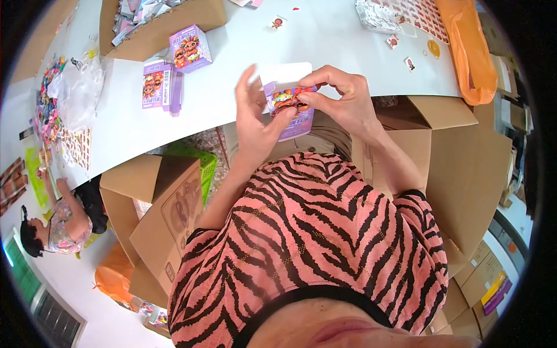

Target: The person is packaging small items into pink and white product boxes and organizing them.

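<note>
A small purple carton (295,129) with cartoon figures on its front is between my hands at the table's near edge. Its white top flap (285,72) stands up, away from me. My left hand (258,119) has its thumb on the carton's front, with the fingers raised along the left side. At the upper right edge, my right hand (347,100) pinches the carton between thumb and fingers. Whether anything lies inside cannot be seen. On the table to the left are a formed purple carton (190,49) and several flattened purple cartons (155,85).
A cardboard box (168,30) of folded pieces stands at the far left. Sticker sheets (426,17), a clear plastic packet (377,16) and an orange bag (471,55) lie at the far right. Open cardboard boxes (168,214) flank me. Another person (67,223) works at the left.
</note>
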Demonstrator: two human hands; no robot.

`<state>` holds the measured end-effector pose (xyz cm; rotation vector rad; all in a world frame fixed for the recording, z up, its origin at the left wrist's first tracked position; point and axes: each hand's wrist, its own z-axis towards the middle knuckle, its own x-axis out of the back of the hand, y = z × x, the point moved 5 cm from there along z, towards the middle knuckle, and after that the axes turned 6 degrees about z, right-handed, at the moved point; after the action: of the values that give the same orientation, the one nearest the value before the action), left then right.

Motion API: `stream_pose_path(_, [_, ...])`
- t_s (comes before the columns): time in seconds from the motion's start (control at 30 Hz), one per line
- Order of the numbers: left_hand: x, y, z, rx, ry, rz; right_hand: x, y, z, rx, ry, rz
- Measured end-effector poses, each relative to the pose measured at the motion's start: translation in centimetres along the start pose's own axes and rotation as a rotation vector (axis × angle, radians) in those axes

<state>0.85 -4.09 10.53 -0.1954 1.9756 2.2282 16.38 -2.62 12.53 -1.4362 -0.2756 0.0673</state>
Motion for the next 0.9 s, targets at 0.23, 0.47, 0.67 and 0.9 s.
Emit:
stream_pose_path(0.23, [0.0,-2.5,-1.8,0.412,-0.391,-0.147,-0.4,-0.6,-0.1,0.082,-0.062,0.05])
stream_pose_path(0.47, [-0.7,-2.4,-1.1,0.441,-0.416,-0.219,0.5,-0.3,0.7,-0.07,-0.082,0.128])
stream_pose_path(0.67, [-0.7,-2.1,-0.8,0.458,-0.433,-0.11,-0.1,-0.9,2.5,-0.018,-0.306,0.121])
stream_pose_path(0.9, [-0.3,-2.6,-0.8,0.454,-0.411,-0.072,-0.3,-0.3,2.0,-0.172,-0.397,0.247])
